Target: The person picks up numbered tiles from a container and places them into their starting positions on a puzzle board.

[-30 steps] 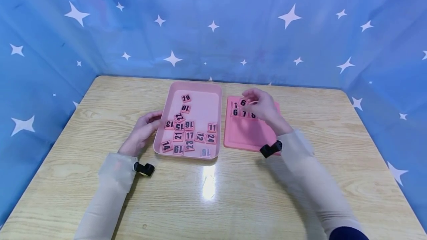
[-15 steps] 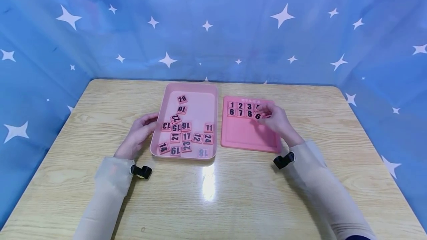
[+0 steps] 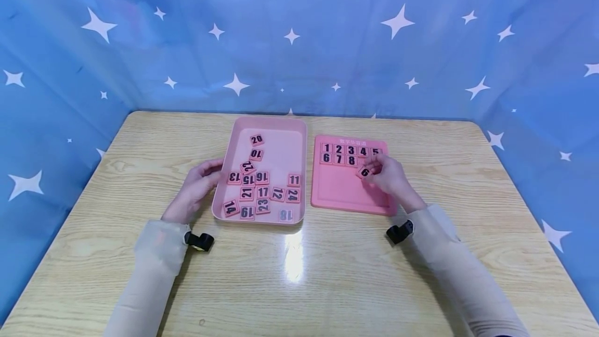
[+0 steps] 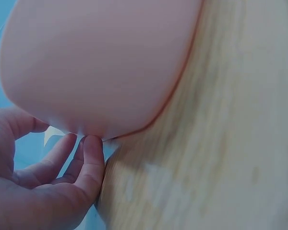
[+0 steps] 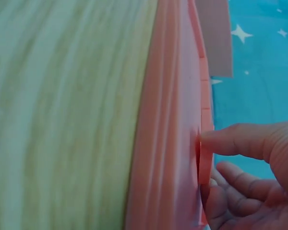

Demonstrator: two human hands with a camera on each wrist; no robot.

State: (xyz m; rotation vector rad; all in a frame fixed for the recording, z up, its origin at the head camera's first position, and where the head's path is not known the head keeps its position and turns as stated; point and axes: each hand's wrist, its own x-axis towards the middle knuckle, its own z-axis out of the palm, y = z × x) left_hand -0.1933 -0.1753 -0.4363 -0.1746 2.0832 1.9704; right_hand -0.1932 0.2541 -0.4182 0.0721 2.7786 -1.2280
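Observation:
In the head view, my right hand (image 3: 390,177) pinches a pink number tile (image 3: 364,171) by its edges, low over the board. The tile is tilted, and its figure reads as a 6 or an upside-down 9. The pink board (image 3: 343,194) carries a top row of tiles 1 to 5; below it stand 6, 7 and 8 (image 3: 351,160). In the right wrist view, the thumb and fingers meet at the tile's edge. My left hand (image 3: 194,189) touches the left outer wall of the pale pink tray (image 3: 217,191) with its fingertips, its fingers loosely bent in the left wrist view.
Several loose number tiles lie in the tray at various angles, among them 20 (image 3: 257,140), 11 (image 3: 294,180) and a pale 18 (image 3: 286,216). Tray and board stand side by side on the wooden table (image 3: 299,295). A blue star-patterned curtain (image 3: 262,40) rises behind it.
My right hand has carried the tile from over the top row to the right, then slightly down below the second row, uncovering 4 and 5. My left hand stays at the tray.

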